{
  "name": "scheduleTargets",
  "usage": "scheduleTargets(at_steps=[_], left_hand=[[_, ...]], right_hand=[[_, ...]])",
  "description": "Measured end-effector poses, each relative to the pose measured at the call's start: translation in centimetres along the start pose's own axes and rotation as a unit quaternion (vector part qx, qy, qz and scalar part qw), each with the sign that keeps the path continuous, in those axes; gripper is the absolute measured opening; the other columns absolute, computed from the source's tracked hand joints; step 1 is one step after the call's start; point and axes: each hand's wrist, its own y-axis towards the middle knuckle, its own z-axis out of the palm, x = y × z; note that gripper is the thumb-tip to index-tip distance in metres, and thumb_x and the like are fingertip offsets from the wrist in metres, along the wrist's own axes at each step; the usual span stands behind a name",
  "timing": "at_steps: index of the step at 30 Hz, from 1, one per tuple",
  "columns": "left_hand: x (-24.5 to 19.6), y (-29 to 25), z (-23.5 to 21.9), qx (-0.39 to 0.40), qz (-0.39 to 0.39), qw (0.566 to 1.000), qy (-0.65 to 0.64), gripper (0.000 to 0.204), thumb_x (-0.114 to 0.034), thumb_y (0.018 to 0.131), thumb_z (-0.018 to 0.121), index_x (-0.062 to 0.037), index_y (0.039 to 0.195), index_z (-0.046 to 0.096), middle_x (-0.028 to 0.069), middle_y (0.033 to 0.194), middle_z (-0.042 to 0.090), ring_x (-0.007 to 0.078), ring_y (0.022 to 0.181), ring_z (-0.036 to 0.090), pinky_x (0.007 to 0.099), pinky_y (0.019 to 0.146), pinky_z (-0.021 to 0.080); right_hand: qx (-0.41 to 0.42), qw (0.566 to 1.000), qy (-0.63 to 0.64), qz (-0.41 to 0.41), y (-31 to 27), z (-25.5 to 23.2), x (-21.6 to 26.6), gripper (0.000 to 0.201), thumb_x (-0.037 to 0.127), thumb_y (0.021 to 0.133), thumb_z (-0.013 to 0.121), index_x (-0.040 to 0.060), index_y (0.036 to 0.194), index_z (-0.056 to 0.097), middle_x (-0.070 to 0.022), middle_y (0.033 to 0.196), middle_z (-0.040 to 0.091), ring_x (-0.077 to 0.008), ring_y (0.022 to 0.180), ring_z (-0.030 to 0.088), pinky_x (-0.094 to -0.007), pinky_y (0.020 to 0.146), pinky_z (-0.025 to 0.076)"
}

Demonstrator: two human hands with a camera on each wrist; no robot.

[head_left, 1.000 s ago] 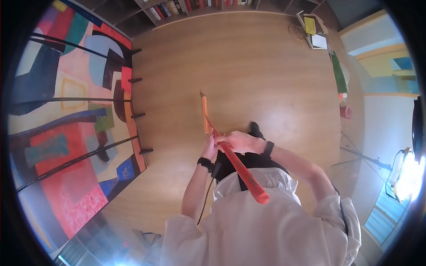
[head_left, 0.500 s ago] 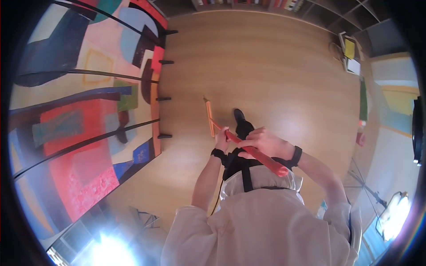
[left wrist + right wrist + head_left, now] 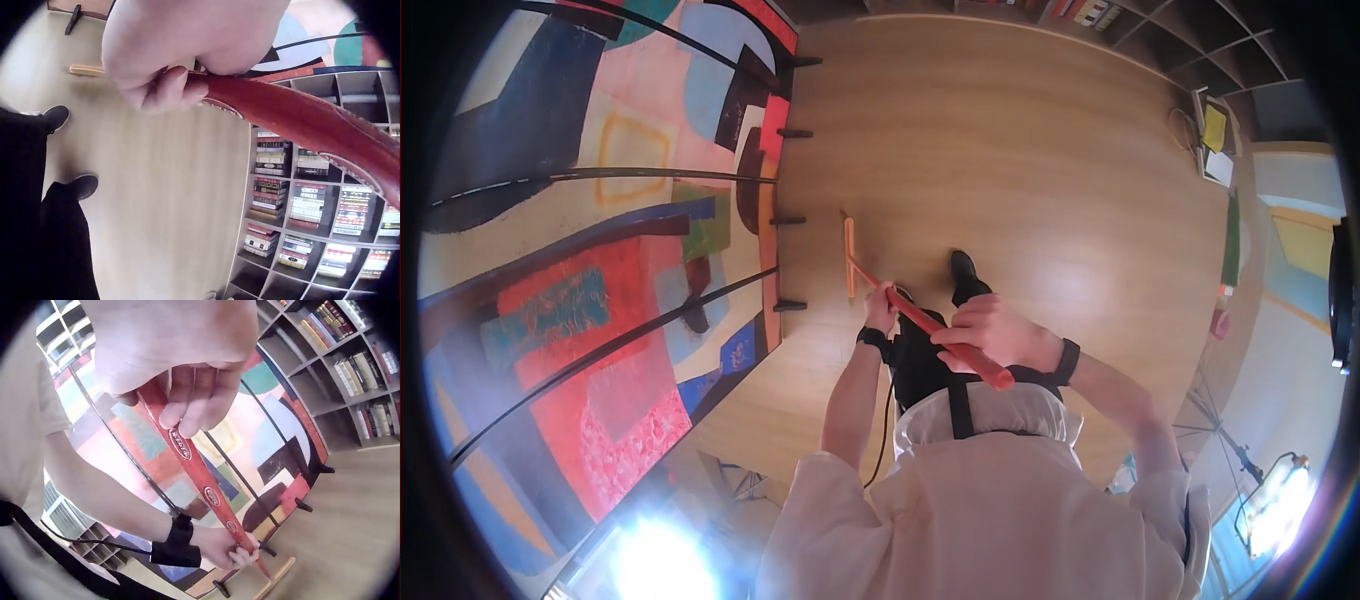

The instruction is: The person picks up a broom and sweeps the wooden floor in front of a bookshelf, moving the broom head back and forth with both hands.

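Observation:
A long red pole [image 3: 916, 314], with white-edged oval labels, runs slantwise in front of the person. At its far end sits a narrow orange crossbar [image 3: 849, 262], low over the floor. My left hand [image 3: 881, 313] grips the pole on its lower part; in the left wrist view, curled fingers [image 3: 178, 90] wrap round it. Higher up, my right hand [image 3: 1005, 335] holds the pole near its thick rounded top end. In the right wrist view its fingers [image 3: 190, 403] curl round the red shaft. The palm hides part of the pole there.
Large painted panels [image 3: 630, 250] on black feet stand along the left. Shelves with books [image 3: 306, 200] line the far side. A box [image 3: 1215, 140] and a lamp on a stand [image 3: 1275, 505] are at the right. The person's dark shoe [image 3: 963, 264] is near the crossbar.
The right hand has moved up the pole, away from the left hand, toward the top end. The head view has turned, and the crossbar now lies a little farther left in it.

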Motion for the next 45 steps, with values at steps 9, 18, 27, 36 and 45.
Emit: scheduleTargets(at_steps=[9,18,27,36,45], left_hand=[[-3.4,8.8,-6.8,-0.004,-0.068,0.997,-0.024,0.019,-0.013,0.082,0.054,-0.0087,0.064,0.048,-0.001,0.053,0.042,0.0092,0.037,0.037,0.0243,0.034,0.025],[0.7,15.4,-15.3,-0.004,-0.062,0.998,-0.017,0.01,-0.01,0.081,0.054,-0.0071,0.08,0.045,0.0,0.055,0.044,0.0089,0.038,0.039,0.0236,0.033,0.026],[5.0,10.8,-17.1,-0.088,-0.087,0.991,0.052,0.022,-0.01,0.081,0.059,-0.0016,0.093,0.043,0.0034,0.066,0.047,0.0108,0.044,0.046,0.0251,0.035,0.034],[5.3,12.5,-18.6,-0.136,-0.076,0.987,-0.036,0.028,-0.013,0.084,0.056,-0.0055,0.104,0.039,0.0031,0.071,0.048,0.0096,0.051,0.049,0.0228,0.04,0.037],[4.3,21.9,-18.4,-0.07,-0.034,0.996,-0.039,0.013,-0.013,0.082,0.055,-0.0049,0.081,0.045,0.0026,0.061,0.046,0.0112,0.042,0.043,0.0258,0.035,0.031]], right_hand=[[-0.089,0.987,-0.022,0.131,4.2,9.2,-1.5,0.026,0.009,0.064,0.07,0.013,0.09,0.066,-0.0027,0.06,0.054,-0.0204,0.053,0.054,-0.033,0.049,0.044],[-0.097,0.97,0.028,0.221,3.3,20.4,-4.6,0.029,0.006,0.065,0.068,0.0114,0.094,0.067,-0.0043,0.067,0.059,-0.0219,0.058,0.058,-0.0327,0.053,0.049],[-0.071,0.954,0.099,0.275,-3.7,24.4,-2.6,0.024,0.005,0.071,0.058,0.0071,0.093,0.067,-0.0078,0.073,0.062,-0.0251,0.06,0.059,-0.0338,0.055,0.049],[-0.077,0.966,0.095,0.228,-3.0,25.5,-7.9,0.025,0.003,0.069,0.059,0.0056,0.092,0.068,-0.008,0.068,0.062,-0.0255,0.058,0.059,-0.0333,0.054,0.048],[-0.106,0.968,0.109,0.198,1.6,23.9,-16.4,0.024,0.0,0.066,0.057,0.0053,0.086,0.068,-0.0079,0.064,0.062,-0.0235,0.052,0.056,-0.0328,0.049,0.045]])
